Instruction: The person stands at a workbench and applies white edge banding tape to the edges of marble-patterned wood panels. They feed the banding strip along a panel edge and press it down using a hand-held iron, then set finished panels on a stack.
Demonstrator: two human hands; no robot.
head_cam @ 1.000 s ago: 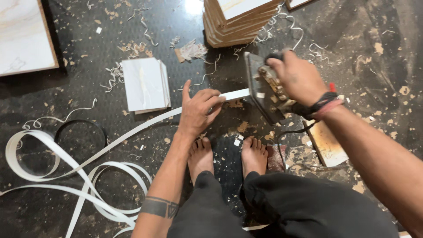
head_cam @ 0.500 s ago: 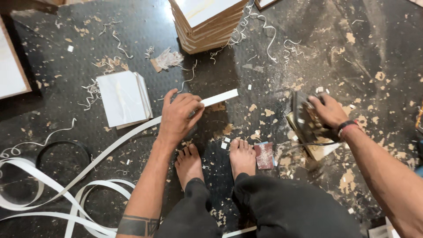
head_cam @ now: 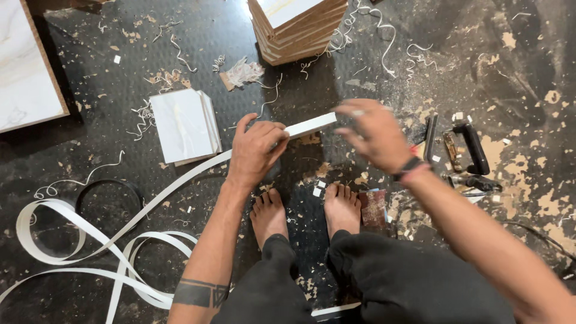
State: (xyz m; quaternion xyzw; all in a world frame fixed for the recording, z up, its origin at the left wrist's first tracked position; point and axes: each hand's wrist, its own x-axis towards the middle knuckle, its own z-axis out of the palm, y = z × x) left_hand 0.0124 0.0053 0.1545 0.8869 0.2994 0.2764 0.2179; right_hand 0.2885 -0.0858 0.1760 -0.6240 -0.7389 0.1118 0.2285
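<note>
Left hand [head_cam: 257, 147] pinches white strip [head_cam: 180, 180] near its end. Right hand [head_cam: 372, 133] blurry, fingers spread, holds nothing. Tool [head_cam: 471, 156] lies on floor [head_cam: 108, 120]. Long strip loose, uncut.

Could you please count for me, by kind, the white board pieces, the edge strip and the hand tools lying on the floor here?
White-faced board stacks or panels: 3 (stack of boards, small white boards, large white panel)
White edge strip: 1 (white strip, pressed by the left hand)
Dark hand tools: 1 group (tools); exact number unclear
Total: 5
</note>
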